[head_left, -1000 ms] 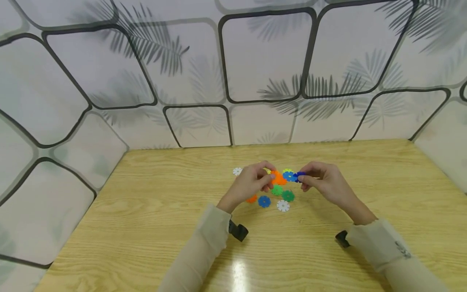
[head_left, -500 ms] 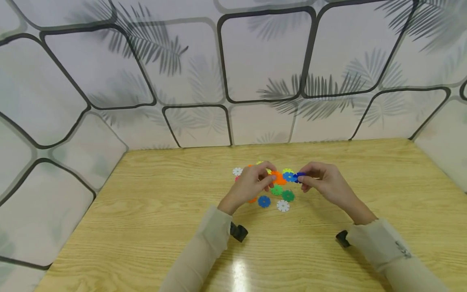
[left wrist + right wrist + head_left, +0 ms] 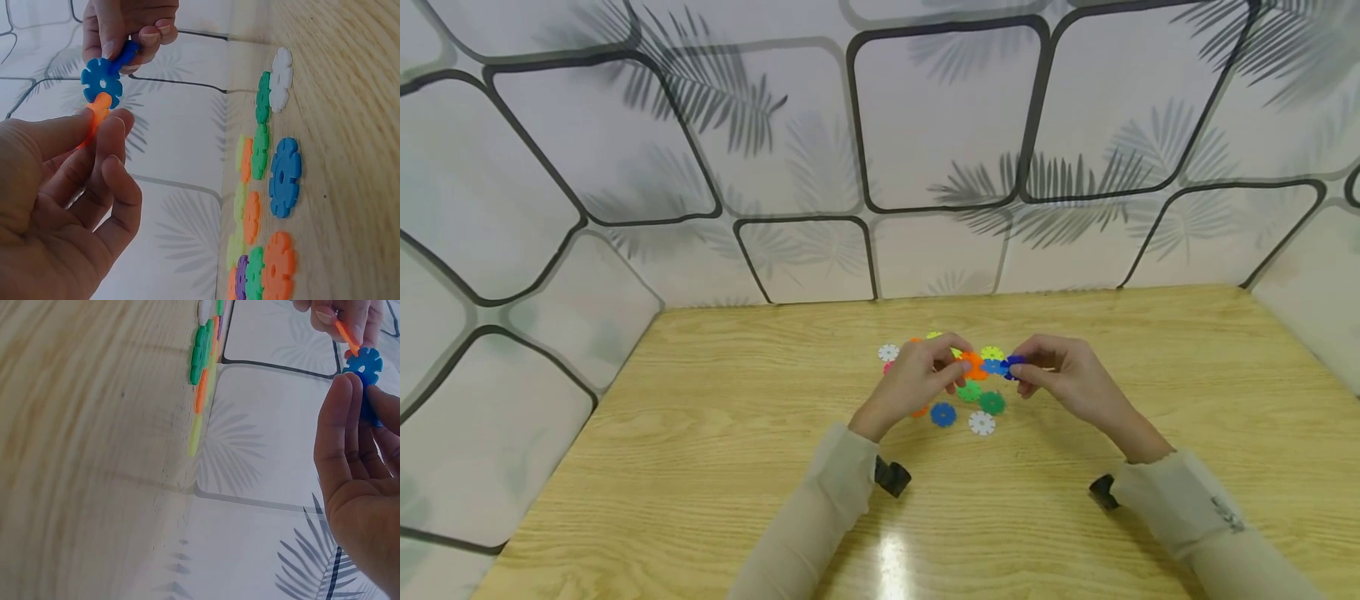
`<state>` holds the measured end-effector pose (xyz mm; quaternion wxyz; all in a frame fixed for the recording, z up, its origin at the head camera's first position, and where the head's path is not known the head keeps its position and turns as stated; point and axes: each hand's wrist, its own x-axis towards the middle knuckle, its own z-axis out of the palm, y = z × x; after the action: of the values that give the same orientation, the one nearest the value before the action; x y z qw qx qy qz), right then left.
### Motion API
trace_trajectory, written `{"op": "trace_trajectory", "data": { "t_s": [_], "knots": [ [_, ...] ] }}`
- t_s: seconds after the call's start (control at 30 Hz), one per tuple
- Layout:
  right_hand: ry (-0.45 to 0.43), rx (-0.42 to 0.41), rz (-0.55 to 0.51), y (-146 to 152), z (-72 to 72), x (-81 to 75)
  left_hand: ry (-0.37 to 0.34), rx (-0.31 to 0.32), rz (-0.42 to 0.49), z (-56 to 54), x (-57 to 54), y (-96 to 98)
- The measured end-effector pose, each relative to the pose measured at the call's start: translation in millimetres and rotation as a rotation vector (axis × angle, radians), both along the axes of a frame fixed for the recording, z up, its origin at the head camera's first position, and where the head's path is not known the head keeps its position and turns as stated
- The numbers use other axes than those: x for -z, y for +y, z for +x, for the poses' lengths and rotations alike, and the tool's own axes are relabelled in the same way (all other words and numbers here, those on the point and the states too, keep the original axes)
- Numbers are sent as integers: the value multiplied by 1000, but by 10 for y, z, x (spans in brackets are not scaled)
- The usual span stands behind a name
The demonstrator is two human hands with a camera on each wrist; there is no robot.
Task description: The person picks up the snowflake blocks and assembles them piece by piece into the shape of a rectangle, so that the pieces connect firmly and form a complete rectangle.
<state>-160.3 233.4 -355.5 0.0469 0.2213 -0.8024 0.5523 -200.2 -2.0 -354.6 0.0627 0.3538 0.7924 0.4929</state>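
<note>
My left hand (image 3: 913, 379) pinches an orange notched plastic disc (image 3: 98, 112) between thumb and fingers. Slotted edge to edge against it is a blue snowflake disc (image 3: 92, 80), which stands crosswise to the orange one. On its other side a dark blue disc (image 3: 127, 57) meets the blue disc's rim, and my right hand (image 3: 1075, 379) pinches that dark blue disc. All three discs are held in a row above the table, in front of me. Fingers partly cover both the orange and the dark blue disc.
Loose notched discs lie on the wooden table (image 3: 715, 467) below the hands, among them a blue disc (image 3: 943, 414), a white disc (image 3: 977, 422) and a green disc (image 3: 992, 403). More discs lie partly behind the left hand. A patterned wall (image 3: 947, 125) stands behind the table.
The blue disc and the dark blue disc have tilted, so the blue one looks flatter in the head view. My left hand has shifted slightly right, closing up the row.
</note>
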Motion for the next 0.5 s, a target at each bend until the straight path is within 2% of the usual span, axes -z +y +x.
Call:
{"op": "trace_trajectory", "data": {
  "t_s": [0.23, 0.37, 0.5],
  "knots": [
    [-23, -64, -51, -4, -6, 0, -32, -23, 14, 2, -2, 21],
    [-24, -95, -38, -12, -10, 8, -22, -6, 13, -1, 8, 23],
    [-28, -81, -10, -19, -4, 14, 3, 21, 6, -7, 15, 23]
  ]
}}
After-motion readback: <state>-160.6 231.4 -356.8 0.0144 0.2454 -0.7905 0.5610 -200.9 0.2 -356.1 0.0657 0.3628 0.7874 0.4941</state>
